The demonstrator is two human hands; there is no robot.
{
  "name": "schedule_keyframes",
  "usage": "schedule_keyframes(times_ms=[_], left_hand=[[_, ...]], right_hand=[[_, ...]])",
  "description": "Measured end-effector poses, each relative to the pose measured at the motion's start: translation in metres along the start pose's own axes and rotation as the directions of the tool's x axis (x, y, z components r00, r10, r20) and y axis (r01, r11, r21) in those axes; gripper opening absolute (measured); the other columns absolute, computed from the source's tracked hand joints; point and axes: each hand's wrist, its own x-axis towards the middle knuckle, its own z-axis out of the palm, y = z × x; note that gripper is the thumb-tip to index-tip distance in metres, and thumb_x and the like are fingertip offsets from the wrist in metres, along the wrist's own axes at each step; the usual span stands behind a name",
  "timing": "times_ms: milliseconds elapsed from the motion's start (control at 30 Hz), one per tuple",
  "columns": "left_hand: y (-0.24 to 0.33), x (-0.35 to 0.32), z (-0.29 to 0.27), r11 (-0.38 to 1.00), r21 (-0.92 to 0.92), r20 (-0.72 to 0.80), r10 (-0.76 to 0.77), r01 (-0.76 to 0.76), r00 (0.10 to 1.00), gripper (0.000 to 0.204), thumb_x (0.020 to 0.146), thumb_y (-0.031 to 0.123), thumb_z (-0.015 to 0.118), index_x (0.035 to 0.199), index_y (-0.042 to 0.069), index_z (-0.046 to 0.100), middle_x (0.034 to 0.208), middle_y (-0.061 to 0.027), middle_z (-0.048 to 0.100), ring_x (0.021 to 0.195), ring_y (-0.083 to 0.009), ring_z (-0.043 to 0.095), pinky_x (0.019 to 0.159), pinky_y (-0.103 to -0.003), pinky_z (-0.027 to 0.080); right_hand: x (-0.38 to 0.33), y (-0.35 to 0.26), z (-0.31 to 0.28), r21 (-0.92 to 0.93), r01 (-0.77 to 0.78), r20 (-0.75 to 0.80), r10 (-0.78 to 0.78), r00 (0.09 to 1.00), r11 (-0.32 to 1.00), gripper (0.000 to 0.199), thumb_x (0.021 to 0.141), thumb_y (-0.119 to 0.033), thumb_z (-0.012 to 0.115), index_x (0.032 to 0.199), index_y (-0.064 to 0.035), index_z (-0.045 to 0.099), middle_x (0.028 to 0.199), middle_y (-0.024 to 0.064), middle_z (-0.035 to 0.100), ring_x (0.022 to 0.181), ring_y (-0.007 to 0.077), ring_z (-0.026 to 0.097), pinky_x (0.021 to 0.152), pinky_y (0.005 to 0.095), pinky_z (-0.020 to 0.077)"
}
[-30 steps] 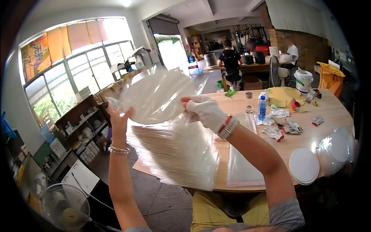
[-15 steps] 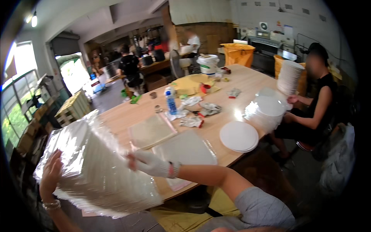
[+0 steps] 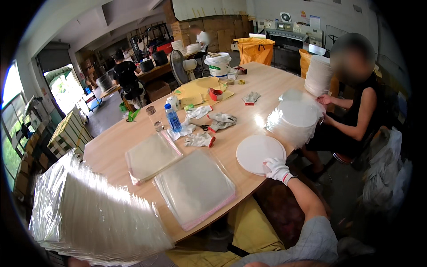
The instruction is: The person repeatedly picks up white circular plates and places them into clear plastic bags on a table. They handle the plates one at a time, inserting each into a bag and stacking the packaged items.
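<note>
My right hand point(image 3: 278, 170), in a white glove, is at the near right edge of a small stack of round white discs point(image 3: 258, 152). Its fingers are bent over the rim, closed on the edge of the top disc. Of my left hand point(image 3: 78, 262) only a sliver shows at the lower edge, below a tall pile of clear plastic-wrapped sheets point(image 3: 104, 213); its fingers are hidden. Between the pile and the discs lie two flat stacks of clear plastic bags, one nearer point(image 3: 195, 187) and one farther point(image 3: 153, 155).
Work gloves point(image 3: 200, 139), a blue-labelled bottle point(image 3: 172, 118), tape rolls point(image 3: 159, 126) and yellow sheets point(image 3: 195, 91) lie mid-table. A white bucket point(image 3: 218, 65) stands at the far end. At the right a co-worker point(image 3: 356, 111) sits beside wrapped discs point(image 3: 296, 120) and a tall disc stack point(image 3: 318, 75).
My right hand has moved right, from beside the plastic pile to the disc stack. My left hand has dropped from the pile's left side to the lower edge. The view has shifted.
</note>
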Motion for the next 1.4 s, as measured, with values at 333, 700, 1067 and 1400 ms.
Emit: schedule_keyframes(times_ms=[333, 700, 1067, 1400], left_hand=[[0.213, -0.056, 0.108, 0.073, -0.507, 0.854, 0.182, 0.859, 0.488, 0.027, 0.090, 0.016, 0.050, 0.108, -0.003, 0.055, 0.097, -0.0142, 0.063, 0.088, -0.0189, 0.063, 0.077, -0.031, 0.049], [0.430, -0.090, 0.253, -0.744, 0.642, 0.733, 0.666, 0.185, 0.138, 0.046, 0.090, 0.031, 0.049, 0.127, 0.004, 0.040, 0.125, -0.0120, 0.050, 0.116, -0.0291, 0.048, 0.093, -0.045, 0.042], [0.278, -0.107, 0.232, -0.611, -0.204, 0.923, 0.141, 0.765, 0.359, 0.032, 0.083, 0.007, 0.063, 0.113, -0.001, 0.054, 0.105, -0.0082, 0.061, 0.095, -0.0160, 0.058, 0.085, -0.030, 0.047], [0.283, -0.165, 0.259, -0.594, -0.491, 0.870, -0.359, 0.637, 0.337, 0.039, 0.073, 0.003, 0.067, 0.109, -0.001, 0.054, 0.098, -0.0077, 0.061, 0.090, -0.0167, 0.057, 0.081, -0.029, 0.046]], right_hand=[[0.023, 0.006, 0.001, 0.107, -0.035, 0.094, 0.025, 0.995, 0.994, 0.038, 0.077, -0.025, 0.058, 0.110, -0.0048, 0.056, 0.092, 0.0166, 0.061, 0.087, 0.0346, 0.058, 0.078, 0.0396, 0.0463], [-0.069, -0.129, -0.054, 0.105, 0.474, -0.181, -0.452, 0.874, 0.874, 0.006, 0.078, -0.013, 0.054, 0.078, -0.0085, 0.059, 0.073, 0.0107, 0.057, 0.068, 0.0263, 0.059, 0.059, 0.0378, 0.0481], [0.005, -0.146, -0.023, 0.948, -0.066, 0.026, 0.132, 0.991, 0.311, 0.035, 0.076, -0.005, 0.055, 0.109, 0.0044, 0.046, 0.094, 0.0103, 0.057, 0.088, 0.0180, 0.054, 0.076, 0.0321, 0.0443], [0.033, -0.186, 0.062, 0.940, -0.040, -0.019, 0.169, 0.985, 0.338, 0.016, 0.076, -0.002, 0.046, 0.090, 0.0007, 0.053, 0.070, -0.0004, 0.049, 0.061, 0.0071, 0.044, 0.052, 0.0240, 0.0365]])
